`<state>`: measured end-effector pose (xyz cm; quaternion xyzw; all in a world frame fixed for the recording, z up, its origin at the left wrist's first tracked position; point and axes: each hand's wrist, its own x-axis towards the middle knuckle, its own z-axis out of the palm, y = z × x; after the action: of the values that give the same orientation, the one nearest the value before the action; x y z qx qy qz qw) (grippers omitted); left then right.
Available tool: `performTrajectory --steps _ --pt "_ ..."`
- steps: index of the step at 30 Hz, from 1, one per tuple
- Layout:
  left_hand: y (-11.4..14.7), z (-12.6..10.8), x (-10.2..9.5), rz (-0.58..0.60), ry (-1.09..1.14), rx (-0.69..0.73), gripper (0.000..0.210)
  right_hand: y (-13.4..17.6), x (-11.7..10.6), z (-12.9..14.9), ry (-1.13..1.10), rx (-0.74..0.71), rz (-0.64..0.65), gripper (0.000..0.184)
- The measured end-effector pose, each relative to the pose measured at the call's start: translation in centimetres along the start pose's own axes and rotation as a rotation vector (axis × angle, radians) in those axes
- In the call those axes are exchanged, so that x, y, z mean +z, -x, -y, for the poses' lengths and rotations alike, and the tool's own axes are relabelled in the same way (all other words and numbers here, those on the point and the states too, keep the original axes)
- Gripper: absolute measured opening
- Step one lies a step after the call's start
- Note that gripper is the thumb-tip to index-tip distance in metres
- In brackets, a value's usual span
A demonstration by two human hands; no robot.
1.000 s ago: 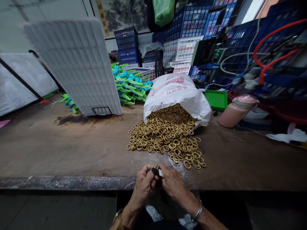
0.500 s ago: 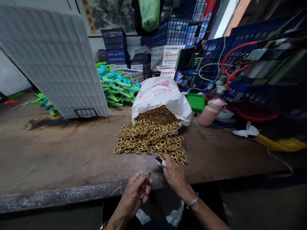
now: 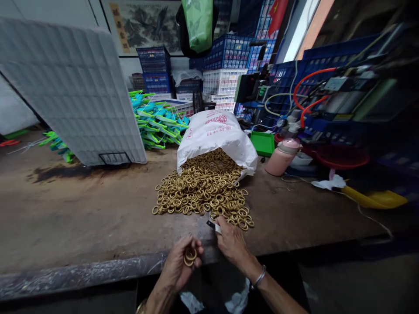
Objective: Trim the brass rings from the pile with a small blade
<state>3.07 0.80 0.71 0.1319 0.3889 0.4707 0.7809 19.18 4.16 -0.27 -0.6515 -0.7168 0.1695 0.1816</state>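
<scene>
My left hand (image 3: 181,264) is closed loosely round a few gold-coloured rings (image 3: 190,256) at the front edge of the table. In my right hand (image 3: 231,242) is a small knife-like tool (image 3: 213,226) with a dark flat tip and a white part; its exact kind is not clear. The tip points left, close to the near edge of a heap of gold rings (image 3: 203,189). These rings spill out of a white woven sack (image 3: 216,131) with red print, which lies on its side with its mouth towards me.
The wooden table (image 3: 81,218) bears a tall white padded panel (image 3: 75,91) at left, with green and blue plastic pieces (image 3: 160,120) behind it. Right of the sack are a green tray (image 3: 262,144), a pink bottle (image 3: 283,156) and a yellow scoop-like piece (image 3: 376,198). Stacked crates (image 3: 225,52) stand behind.
My left hand has turned and drawn its fingers in; a ring pinched at its fingertips now lies with the others in the hand. The right hand keeps its tool near the heap.
</scene>
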Motion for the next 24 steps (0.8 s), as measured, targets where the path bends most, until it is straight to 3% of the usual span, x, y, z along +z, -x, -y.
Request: performTrajectory --steps 3,7,11,17,24 --pt "-0.5 0.2 0.0 -0.02 -0.145 0.123 0.03 0.0 0.1 0.7 -0.375 -0.057 0.076 0.017" --pt "-0.8 0.0 -0.1 -0.035 -0.354 0.212 0.039 0.2 0.3 1.4 -0.796 -0.02 0.309 0.027" --pt "-0.7 -0.1 -0.3 -0.047 -0.489 0.209 0.03 0.3 0.6 1.9 -0.895 0.02 0.38 0.03" --pt "0.0 -0.2 0.3 -0.045 -0.682 0.501 0.027 0.2 1.2 2.3 -0.807 0.053 0.322 0.034" --pt "-0.2 0.5 -0.3 0.076 -0.524 0.145 0.036 0.2 0.8 2.6 -0.75 0.074 0.276 0.021"
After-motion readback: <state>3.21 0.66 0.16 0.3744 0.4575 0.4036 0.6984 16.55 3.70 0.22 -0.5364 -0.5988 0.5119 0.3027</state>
